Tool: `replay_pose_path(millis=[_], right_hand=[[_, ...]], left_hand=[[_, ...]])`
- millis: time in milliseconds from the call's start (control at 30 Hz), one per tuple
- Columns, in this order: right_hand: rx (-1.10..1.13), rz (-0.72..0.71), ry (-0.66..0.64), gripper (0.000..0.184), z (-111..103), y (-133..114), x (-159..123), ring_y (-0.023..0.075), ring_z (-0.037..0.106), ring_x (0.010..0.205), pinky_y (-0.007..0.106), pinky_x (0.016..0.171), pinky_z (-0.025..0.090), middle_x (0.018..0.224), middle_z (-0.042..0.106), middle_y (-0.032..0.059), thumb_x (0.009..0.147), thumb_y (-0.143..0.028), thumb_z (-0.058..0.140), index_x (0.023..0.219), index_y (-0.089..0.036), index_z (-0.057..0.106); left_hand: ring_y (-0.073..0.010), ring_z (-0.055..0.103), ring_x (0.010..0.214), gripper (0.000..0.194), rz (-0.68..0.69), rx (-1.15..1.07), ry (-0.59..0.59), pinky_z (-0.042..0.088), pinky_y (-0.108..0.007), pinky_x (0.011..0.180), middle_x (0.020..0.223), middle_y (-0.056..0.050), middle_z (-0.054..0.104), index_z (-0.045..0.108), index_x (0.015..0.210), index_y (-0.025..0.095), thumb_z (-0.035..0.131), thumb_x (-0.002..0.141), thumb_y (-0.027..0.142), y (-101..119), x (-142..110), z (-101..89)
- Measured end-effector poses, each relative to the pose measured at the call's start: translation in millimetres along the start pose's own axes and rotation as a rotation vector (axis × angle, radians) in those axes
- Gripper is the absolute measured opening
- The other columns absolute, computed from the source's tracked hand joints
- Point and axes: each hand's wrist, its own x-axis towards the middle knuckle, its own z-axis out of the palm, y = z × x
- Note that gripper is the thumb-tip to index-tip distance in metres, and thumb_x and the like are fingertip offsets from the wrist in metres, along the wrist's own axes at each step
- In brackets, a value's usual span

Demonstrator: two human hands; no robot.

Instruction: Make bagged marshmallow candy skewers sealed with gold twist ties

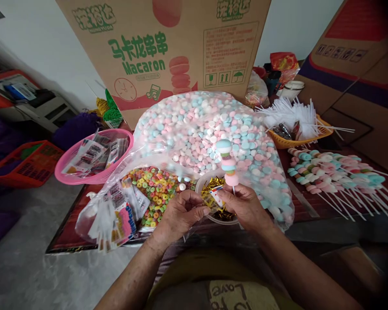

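Observation:
My right hand (245, 206) is closed on the white stick of a candy skewer (228, 162), which stands upright with blue, green, pink and orange sweets stacked on it. A small red, white and blue tag (217, 194) sits between my two hands. My left hand (181, 212) is pinched shut beside it, touching a gold twist tie over a white bowl (201, 182) of gold ties. Behind lies a big clear bag of pastel sweets (210, 125). A bag of coloured ring sweets (155, 189) lies just left of my left hand.
Finished skewers (330, 172) lie in a row on the right of the dark red table. An orange basket of white sticks (297, 118) stands behind them. A pink basket of packets (95, 155) sits left. A bag of small packets (113, 215) lies front left. A "Macaron" carton (161, 47) stands at the back.

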Motion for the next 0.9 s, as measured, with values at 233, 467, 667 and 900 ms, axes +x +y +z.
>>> replay_pose_path(millis=[233,467,667,900], right_hand=[[0.06,0.046,0.12,0.05,9,0,1,0.0037,0.023,0.043,0.021,0.04,0.017,0.045,0.034,-0.0071,0.055,-0.058,0.074,0.05,-0.017,0.046],[0.09,0.021,0.121,0.049,1,6,5,0.005,0.025,0.042,0.022,0.04,0.018,0.046,0.035,-0.0059,0.065,-0.059,0.07,0.055,-0.017,0.048],[-0.404,-0.27,-0.026,0.022,-63,-29,-11,0.011,0.048,0.058,0.022,0.051,0.039,0.066,0.053,-0.0009,0.087,-0.041,0.056,0.079,-0.021,0.058],[-0.942,-0.801,-0.134,0.032,-110,-49,-37,0.018,0.062,0.079,0.028,0.064,0.052,0.087,0.064,0.0009,0.087,-0.019,0.053,0.115,-0.034,0.058]], left_hand=[[-0.0083,0.049,0.053,0.016,0.328,0.401,0.045,0.041,-0.021,0.055,0.057,0.003,0.056,0.062,0.073,0.017,0.059,0.086,0.026,-8,-3,-3.1],[-0.0104,0.056,0.058,0.012,0.459,0.539,0.035,0.045,-0.021,0.058,0.063,0.001,0.062,0.063,0.083,0.018,0.055,0.089,0.025,-8,-4,-6.5],[-0.0141,0.064,0.074,0.015,0.579,0.617,0.093,0.049,-0.026,0.072,0.074,-0.002,0.069,0.064,0.084,0.019,0.051,0.091,0.021,0,-6,-24.0],[-0.016,0.066,0.079,0.01,0.726,0.696,0.132,0.049,-0.03,0.075,0.078,-0.003,0.071,0.064,0.092,0.021,0.054,0.09,0.021,0,0,-32.4]])
